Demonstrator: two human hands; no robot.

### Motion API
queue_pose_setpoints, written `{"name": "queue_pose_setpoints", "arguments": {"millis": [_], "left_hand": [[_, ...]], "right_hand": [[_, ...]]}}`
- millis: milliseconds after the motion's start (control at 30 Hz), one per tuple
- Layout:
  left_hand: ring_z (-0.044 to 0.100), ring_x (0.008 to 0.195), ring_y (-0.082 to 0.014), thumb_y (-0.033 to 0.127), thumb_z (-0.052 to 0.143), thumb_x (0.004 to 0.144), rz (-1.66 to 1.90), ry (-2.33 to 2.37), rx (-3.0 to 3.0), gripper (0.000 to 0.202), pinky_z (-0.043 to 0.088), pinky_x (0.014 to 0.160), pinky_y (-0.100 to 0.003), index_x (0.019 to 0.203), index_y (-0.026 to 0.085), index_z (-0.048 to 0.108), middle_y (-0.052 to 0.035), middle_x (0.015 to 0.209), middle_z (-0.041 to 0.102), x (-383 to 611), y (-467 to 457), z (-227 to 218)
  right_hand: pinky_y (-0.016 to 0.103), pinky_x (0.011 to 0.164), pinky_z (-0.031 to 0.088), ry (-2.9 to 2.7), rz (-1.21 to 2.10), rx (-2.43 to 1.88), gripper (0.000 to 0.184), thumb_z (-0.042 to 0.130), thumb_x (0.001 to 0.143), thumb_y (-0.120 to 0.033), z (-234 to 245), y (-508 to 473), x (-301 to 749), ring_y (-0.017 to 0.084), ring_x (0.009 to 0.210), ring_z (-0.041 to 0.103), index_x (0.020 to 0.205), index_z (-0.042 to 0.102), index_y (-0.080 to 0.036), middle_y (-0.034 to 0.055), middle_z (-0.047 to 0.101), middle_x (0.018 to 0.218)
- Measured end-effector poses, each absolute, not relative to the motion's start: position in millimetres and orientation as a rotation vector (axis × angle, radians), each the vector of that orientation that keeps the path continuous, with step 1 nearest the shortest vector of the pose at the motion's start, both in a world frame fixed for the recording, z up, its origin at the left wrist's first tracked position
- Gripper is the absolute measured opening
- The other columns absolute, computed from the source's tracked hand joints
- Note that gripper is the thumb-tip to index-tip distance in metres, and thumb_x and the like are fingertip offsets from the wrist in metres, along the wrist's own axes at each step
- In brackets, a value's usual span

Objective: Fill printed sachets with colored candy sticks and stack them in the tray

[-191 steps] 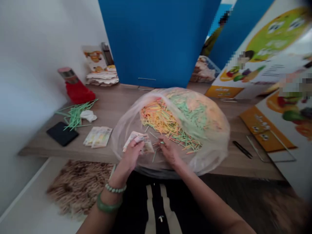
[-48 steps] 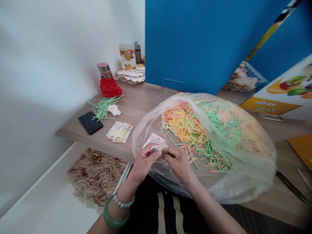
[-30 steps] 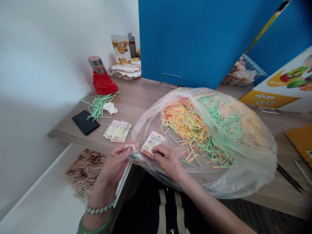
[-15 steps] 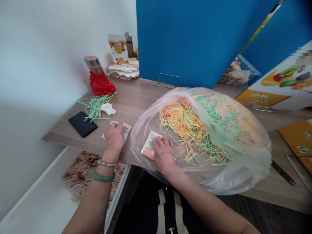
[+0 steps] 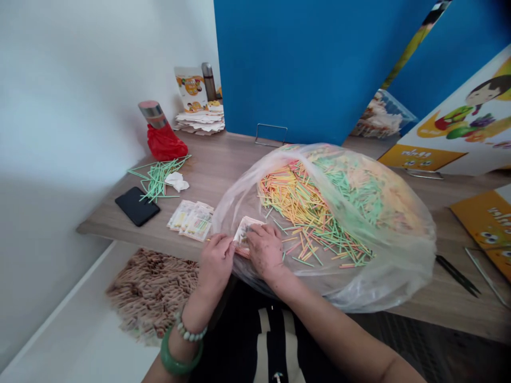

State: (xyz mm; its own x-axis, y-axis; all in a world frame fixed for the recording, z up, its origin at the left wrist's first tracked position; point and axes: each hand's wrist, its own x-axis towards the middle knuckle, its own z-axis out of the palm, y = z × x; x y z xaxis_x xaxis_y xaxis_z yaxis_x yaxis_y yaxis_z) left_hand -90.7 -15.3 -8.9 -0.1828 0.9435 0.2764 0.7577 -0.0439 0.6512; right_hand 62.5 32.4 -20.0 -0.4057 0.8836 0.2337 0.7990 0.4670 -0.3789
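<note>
Small printed packets (image 5: pixel 243 226) with red-checked edges lie on the front left part of a clear plastic bag. My left hand (image 5: pixel 215 261) pinches the near left corner of the top packet, thumb and fingers together. Over the right part of the same packet, my right hand (image 5: pixel 264 249) bends its fingers and holds it down, hiding much of its face. Beside them, inside the plastic bag (image 5: pixel 393 290), is a heap of thin yellow, green and pink sticks (image 5: pixel 303 199). More flat packets (image 5: pixel 191 219) lie overlapping on the table, left of the bag.
A black phone (image 5: pixel 138 206), long green sticks (image 5: pixel 157 178) and a crumpled tissue (image 5: pixel 176 181) lie at the left. Behind stands a flask in a red bag (image 5: pixel 162 141). An open drawer (image 5: pixel 154 298) full of packets is below. Black tweezers (image 5: pixel 458 275) lie at the right.
My left hand has left the packets on the table and moved right to the packet under my right hand. My right hand stays nearly in place.
</note>
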Motion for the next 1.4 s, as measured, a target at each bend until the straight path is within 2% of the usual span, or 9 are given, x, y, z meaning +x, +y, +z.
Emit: {"name": "queue_pose_setpoints", "arguments": {"millis": [167,333,500,733,867,1033,1133,1233,1400], "left_hand": [[0.065,0.086,-0.0258,0.051,0.058,0.086,1.104,1.616,1.318,0.041,0.052,0.082,-0.038,0.100,0.015,0.072,-0.0100,0.091,0.073,-87,-12,8],[0.062,0.071,-0.0200,0.048,0.079,0.068,1.022,1.295,0.914,0.036,0.050,0.066,-0.029,0.081,0.015,0.074,-0.0034,0.073,0.070,-67,-9,15],[0.060,0.064,-0.0176,0.039,0.068,0.080,0.974,1.321,1.087,0.023,0.048,0.064,-0.029,0.077,0.017,0.073,-0.0016,0.068,0.068,-42,-19,16],[0.066,0.090,-0.0238,0.017,0.054,0.087,0.711,1.039,1.944,0.024,0.047,0.083,-0.036,0.068,0.018,0.069,-0.0111,0.097,0.075,-10,-31,-10],[0.068,0.087,-0.0225,0.023,0.058,0.089,0.697,0.952,1.930,0.029,0.047,0.084,-0.036,0.062,0.019,0.068,-0.0094,0.094,0.075,-21,-29,-24],[0.063,0.114,-0.0287,0.031,0.063,0.088,0.623,0.927,1.720,0.028,0.045,0.096,-0.039,0.065,0.020,0.074,-0.0089,0.087,0.076,-34,-28,-14],[0.067,0.095,-0.0246,0.032,0.063,0.087,0.663,0.995,1.666,0.028,0.049,0.082,-0.033,0.065,0.018,0.074,-0.0103,0.096,0.074,-35,-30,-12],[0.063,0.074,-0.0188,0.030,0.057,0.089,0.723,0.976,1.733,0.034,0.047,0.070,-0.031,0.061,0.018,0.070,-0.0074,0.079,0.071,-30,-33,-18],[0.061,0.070,-0.0174,0.025,0.055,0.090,0.712,0.986,1.855,0.033,0.045,0.070,-0.032,0.059,0.018,0.066,-0.0059,0.072,0.069,-26,-33,-24]], "right_hand": [[0.046,0.100,0.033,-2.267,0.132,-1.158,0.025,0.053,0.097,-0.026,-2,18,76,0.028,0.118,0.051,0.119,0.066,-0.029,0.0032,0.063,0.134],[0.042,0.105,0.039,-2.390,0.172,-0.885,0.029,0.051,0.096,-0.020,0,-3,110,0.024,0.122,0.051,0.121,0.064,-0.025,0.0063,0.061,0.135],[0.044,0.107,0.042,-2.357,0.348,-0.983,0.035,0.051,0.094,-0.017,-1,1,168,0.025,0.123,0.052,0.128,0.059,-0.019,0.0115,0.063,0.130],[0.051,0.112,0.032,-2.795,0.323,-0.981,0.031,0.051,0.093,-0.017,-9,22,177,0.029,0.131,0.043,0.122,0.060,-0.018,0.0117,0.060,0.130],[0.045,0.104,0.036,-2.970,0.224,-0.731,0.012,0.053,0.094,-0.020,-10,44,187,0.025,0.111,0.049,0.100,0.064,-0.019,0.0080,0.064,0.106],[0.043,0.096,0.036,-2.892,-0.063,-0.965,0.018,0.050,0.094,-0.014,0,80,209,0.026,0.106,0.048,0.099,0.066,-0.017,0.0113,0.064,0.107],[0.043,0.094,0.035,-2.828,0.032,-0.905,0.015,0.053,0.093,-0.019,4,68,197,0.027,0.109,0.047,0.099,0.067,-0.019,0.0088,0.065,0.108],[0.039,0.089,0.035,-2.919,0.244,-0.611,0.015,0.053,0.094,-0.028,-2,43,177,0.023,0.102,0.049,0.094,0.067,-0.024,0.0039,0.065,0.100],[0.040,0.090,0.034,-2.964,0.094,-0.717,0.011,0.055,0.093,-0.025,-10,60,188,0.024,0.100,0.048,0.093,0.066,-0.022,0.0057,0.063,0.100]]}}
